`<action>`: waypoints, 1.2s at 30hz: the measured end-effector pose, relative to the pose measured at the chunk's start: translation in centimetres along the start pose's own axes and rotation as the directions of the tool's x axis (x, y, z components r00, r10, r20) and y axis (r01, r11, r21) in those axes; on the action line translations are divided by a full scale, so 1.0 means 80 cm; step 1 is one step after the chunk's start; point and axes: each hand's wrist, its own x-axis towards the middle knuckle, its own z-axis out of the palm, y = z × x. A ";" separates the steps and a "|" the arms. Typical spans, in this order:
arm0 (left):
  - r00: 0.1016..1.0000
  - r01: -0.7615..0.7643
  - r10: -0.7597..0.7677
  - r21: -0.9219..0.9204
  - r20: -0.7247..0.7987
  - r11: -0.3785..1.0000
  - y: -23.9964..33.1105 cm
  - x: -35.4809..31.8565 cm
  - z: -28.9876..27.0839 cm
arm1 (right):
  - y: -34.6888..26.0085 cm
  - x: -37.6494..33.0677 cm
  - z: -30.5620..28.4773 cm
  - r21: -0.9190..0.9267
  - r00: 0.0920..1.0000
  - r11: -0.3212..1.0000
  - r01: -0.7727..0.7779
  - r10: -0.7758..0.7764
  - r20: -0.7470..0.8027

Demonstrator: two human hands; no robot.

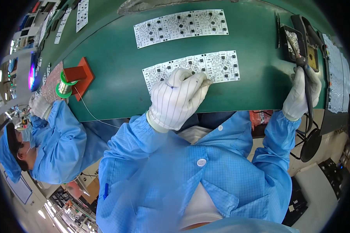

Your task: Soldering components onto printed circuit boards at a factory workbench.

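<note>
My left hand [178, 101], in a white striped glove, rests over the near white circuit board panel [223, 68]. Its thumb and fingers are pinched together at the board's lower edge, and what they hold, if anything, is too small to make out. Off to the right, my gloved right hand [302, 92] grips a soldering iron [300, 61] with a dark cable trailing down past the wrist. The iron's metal tip points up and left over a black tray [287, 55] of small pale parts [293, 41]. A second white panel [181, 27] lies parallel, farther back.
Tweezers [277, 30] lie beside the tray, near a black iron stand [305, 27]. A solder spool [65, 86] on a red-brown holder [87, 75] stands left, its wire hanging over the table edge. A co-worker [54, 143] sits left. Stacked white boards [337, 75] lie far right.
</note>
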 end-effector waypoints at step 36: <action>0.998 0.027 -0.027 0.004 0.058 1.000 0.021 -0.017 0.007 | -0.028 -0.140 -0.007 0.187 0.805 0.881 0.435 -0.474 0.357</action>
